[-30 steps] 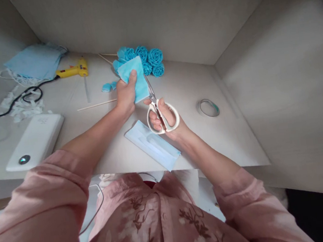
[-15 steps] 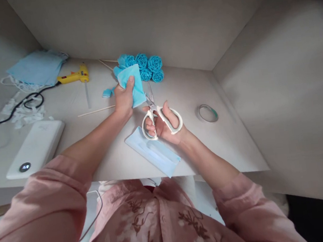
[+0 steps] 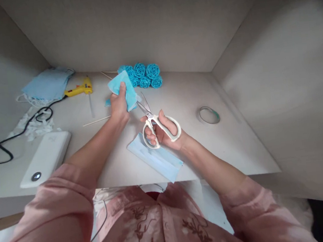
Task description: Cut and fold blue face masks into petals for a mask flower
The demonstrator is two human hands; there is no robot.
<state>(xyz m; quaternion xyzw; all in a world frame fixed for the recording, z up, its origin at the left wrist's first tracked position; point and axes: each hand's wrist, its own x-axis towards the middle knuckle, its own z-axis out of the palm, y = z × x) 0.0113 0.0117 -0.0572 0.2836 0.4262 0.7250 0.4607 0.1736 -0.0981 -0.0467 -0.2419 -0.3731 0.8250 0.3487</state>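
Observation:
My left hand [image 3: 119, 102] pinches a folded piece of light blue mask fabric [image 3: 125, 87], thumb on top, held above the desk. My right hand [image 3: 167, 132] has its thumb and fingers through the handles of white-handled scissors [image 3: 149, 116]. The scissors' blades are spread, their tips close to the fabric's lower right edge. Under the right hand a flat blue mask piece [image 3: 157, 158] lies near the desk's front edge. Behind the fabric sit several blue fabric roses [image 3: 144, 75] in rows, partly hidden by it.
A yellow glue gun [image 3: 80, 88] with a black cord lies left, by a stack of blue masks [image 3: 47, 84]. White scraps [image 3: 38, 125] and a white power bank [image 3: 46, 157] are nearer. A thin stick [image 3: 96, 121] lies beside my left wrist. A tape roll [image 3: 209, 114] lies right.
The fabric in my left hand has moved left and tilted. The scissors' blades now stand a little apart from its edge, more of them showing. The whole view has shifted slightly.

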